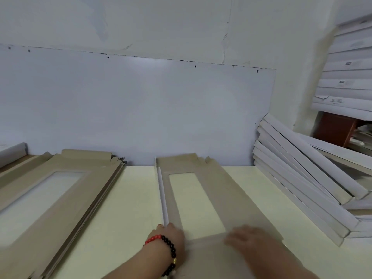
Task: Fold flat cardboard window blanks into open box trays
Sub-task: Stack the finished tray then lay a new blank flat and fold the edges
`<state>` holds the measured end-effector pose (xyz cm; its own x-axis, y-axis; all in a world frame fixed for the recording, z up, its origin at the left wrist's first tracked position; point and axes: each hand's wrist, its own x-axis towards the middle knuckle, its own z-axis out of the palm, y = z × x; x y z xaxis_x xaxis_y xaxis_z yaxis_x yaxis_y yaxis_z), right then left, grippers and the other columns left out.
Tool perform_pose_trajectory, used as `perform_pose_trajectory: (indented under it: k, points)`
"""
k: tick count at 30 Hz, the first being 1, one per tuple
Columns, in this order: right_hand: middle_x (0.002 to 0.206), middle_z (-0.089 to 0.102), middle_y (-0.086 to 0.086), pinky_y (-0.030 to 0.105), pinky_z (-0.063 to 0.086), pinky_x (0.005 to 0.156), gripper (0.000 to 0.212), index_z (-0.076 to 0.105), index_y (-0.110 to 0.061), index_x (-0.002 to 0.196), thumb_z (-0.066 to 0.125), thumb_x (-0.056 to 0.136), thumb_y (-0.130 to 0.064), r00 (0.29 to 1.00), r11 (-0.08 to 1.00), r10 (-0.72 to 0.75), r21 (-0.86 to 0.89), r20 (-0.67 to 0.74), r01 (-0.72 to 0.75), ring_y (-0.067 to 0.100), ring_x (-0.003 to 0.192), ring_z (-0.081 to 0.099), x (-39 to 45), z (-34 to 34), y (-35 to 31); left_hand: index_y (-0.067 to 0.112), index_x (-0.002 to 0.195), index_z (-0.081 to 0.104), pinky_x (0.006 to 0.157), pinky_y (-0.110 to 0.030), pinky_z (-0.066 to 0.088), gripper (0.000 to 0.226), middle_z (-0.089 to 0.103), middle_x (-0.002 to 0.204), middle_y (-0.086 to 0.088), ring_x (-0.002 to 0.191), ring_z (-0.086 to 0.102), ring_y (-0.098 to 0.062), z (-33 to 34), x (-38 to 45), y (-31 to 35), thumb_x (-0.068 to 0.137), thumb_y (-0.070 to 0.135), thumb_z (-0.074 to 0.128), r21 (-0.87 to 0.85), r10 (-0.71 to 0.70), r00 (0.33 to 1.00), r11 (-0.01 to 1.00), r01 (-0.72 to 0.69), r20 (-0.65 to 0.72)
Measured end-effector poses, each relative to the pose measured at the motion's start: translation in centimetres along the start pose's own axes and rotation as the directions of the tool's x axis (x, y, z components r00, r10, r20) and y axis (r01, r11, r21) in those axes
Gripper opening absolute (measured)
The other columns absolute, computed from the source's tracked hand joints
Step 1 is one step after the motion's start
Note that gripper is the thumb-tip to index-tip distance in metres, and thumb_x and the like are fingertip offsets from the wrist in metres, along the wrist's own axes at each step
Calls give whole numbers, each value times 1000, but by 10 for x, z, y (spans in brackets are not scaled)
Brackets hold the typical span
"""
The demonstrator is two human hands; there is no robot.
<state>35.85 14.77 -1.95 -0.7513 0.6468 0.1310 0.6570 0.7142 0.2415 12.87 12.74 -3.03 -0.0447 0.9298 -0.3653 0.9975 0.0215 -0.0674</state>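
A flat grey-brown cardboard window blank (219, 190) lies lengthwise on the pale table (136, 198), its rectangular window showing the table through it. Its long left flap (162, 194) is folded up, white side facing in. My left hand (171, 236), a red and black bead bracelet on its wrist, rests at the near end of that raised flap, fingers on the fold. Blurred by motion, my right hand (251, 238) lies flat on the near end panel of the blank, fingers spread.
A stack of flat window blanks (60, 190) lies at the left. Folded white trays (302, 178) lean in a pile at the right, with more white boxes (346, 77) stacked high behind. A white wall panel (141, 107) backs the table.
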Motion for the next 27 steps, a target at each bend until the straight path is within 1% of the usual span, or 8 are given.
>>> perform_pose_trajectory:
  k: [2, 4, 9, 11, 14, 19, 21, 27]
  points:
    - [121, 64, -13, 15, 49, 85, 75, 67, -36, 117, 91, 46, -30, 994, 994, 62, -86, -93, -70, 10, 107, 64, -8, -1, 42, 9, 130, 44, 99, -45, 43, 51, 39, 131, -11, 120, 43, -35, 1, -2, -11, 84, 14, 64, 72, 39, 998, 997, -42, 44]
    - [159, 20, -8, 25, 27, 111, 79, 24, -37, 151, 60, 85, -12, 980, 963, 144, -209, -141, -171, 17, 145, 24, -25, 6, 83, 10, 131, 41, 98, -44, 44, 55, 37, 132, -10, 120, 43, -35, 2, -4, -20, 82, 13, 66, 101, 80, 994, 991, -87, 74]
    - [117, 70, 1, 32, 56, 79, 69, 74, -30, 108, 89, 45, -7, 983, 951, 170, -272, 70, -146, 23, 104, 68, -31, 8, 87, 18, 143, 31, 109, -44, 36, 67, 24, 151, -7, 137, 30, -34, 2, -6, -40, 82, 9, 59, 109, 166, 984, 979, -173, 69]
    - [114, 71, -5, 30, 39, 101, 33, 75, -37, 101, 49, 97, -17, 994, 944, 40, -331, 101, -4, 18, 107, 66, -33, 10, 77, 24, 147, 26, 113, -42, 31, 74, 17, 157, -2, 143, 22, -30, -1, -7, -45, 83, 9, 59, 100, 178, 981, 978, -185, 74]
    - [111, 69, -20, 29, 12, 107, 80, 73, -44, 100, -1, 103, -14, 993, 904, -111, -410, 45, 120, 9, 106, 66, -24, 26, 77, 32, 149, 22, 116, -38, 27, 73, 14, 159, 0, 145, 19, -28, 0, -7, -50, 87, 15, 56, 89, 168, 985, 981, -170, 31]
    - [104, 67, -32, 23, 48, 91, 33, 70, -51, 101, 60, 79, -28, 965, 953, -225, -175, 134, 247, -6, 91, 67, -12, 19, 68, 41, 151, 10, 120, -40, 2, 63, 4, 162, 1, 148, 2, -29, 10, 1, -67, 96, 26, 36, 69, 64, 997, 996, -61, -53]
    - [99, 68, -32, 16, 54, 75, 43, 72, -50, 95, 82, 53, -45, 967, 958, -236, -144, 98, 249, -9, 77, 67, -9, 18, 61, 37, 152, 7, 117, -49, -10, 68, 4, 162, 1, 147, -8, -32, 10, 7, -71, 94, 19, 38, 194, 55, 995, 980, -38, -80]
    - [90, 70, -28, 9, 43, 51, 44, 74, -43, 86, 79, 43, -54, 950, 928, -313, -209, 5, 308, -2, 46, 56, 0, 12, 13, 15, 128, 51, 115, -57, -1, 42, 43, 141, -3, 143, 17, -30, 0, 17, -39, 91, 27, 36, 81, -17, 994, 996, 26, -111]
